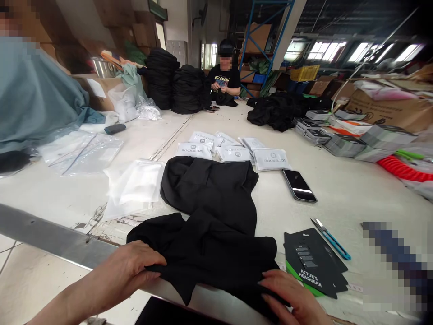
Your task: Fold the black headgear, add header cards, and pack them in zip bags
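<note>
Left hand (137, 266) and right hand (291, 295) each pinch a lower corner of the near black cloth garment (216, 253), which droops over the tabletop (345, 194) edge; a loosened grip could let it slide off. A rightward sweep might scatter the headgear cards (309, 271) or catch the thread snips (333, 239). Beyond, the overlapped second black garment (219, 180) could drag along.

Wears, apparently, black clothing (162, 312) low down, with left hand (139, 262), left forearm (88, 285) and right hand (289, 292) bare.
</note>
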`<state>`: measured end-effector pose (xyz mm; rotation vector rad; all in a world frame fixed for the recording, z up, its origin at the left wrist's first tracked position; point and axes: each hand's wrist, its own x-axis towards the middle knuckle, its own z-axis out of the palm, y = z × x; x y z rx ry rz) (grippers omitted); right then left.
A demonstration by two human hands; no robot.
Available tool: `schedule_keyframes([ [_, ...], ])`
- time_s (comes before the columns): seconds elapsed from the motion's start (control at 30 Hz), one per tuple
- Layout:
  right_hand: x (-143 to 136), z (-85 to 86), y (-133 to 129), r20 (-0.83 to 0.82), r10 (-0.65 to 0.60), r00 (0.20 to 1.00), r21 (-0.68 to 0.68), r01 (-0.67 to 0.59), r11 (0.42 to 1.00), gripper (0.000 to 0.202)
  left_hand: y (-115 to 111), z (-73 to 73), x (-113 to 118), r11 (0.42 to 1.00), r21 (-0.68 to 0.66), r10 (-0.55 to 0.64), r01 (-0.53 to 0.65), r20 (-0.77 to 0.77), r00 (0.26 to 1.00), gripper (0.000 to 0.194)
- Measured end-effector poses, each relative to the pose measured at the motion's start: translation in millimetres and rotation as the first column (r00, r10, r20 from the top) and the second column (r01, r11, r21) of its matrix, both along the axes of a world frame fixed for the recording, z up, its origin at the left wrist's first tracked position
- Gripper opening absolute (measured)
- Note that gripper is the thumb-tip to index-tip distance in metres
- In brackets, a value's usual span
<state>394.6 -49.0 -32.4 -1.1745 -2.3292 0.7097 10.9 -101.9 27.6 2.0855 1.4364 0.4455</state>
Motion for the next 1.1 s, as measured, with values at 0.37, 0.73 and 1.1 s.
schedule_keyframes([
  [0.37, -32, 161.6, 193, -0.389, -0.353, 0.851, 0.121, 0.427, 0.896, 0.031, 200, 135.5, -14, 0.987, 0.155, 0.046, -0.045, -0.004, 0.999, 0.055],
  [0.73, -33, 64.1, 136, -0.177, -0.037, 0.984, 0.468, 0.117, 0.876, 0.02, 159, 47.2, -55, 0.806, 0.581, 0.093, 0.113, -0.314, 0.945, 0.03],
  [1.1, -25, -23.2, 92, 0.159, 0.178, 0.971, 0.404, -0.228, 0.886, 0.021, 122, -27.2, -50, 0.95, 0.247, -0.099, 0.189, -0.338, 0.936, 0.029],
])
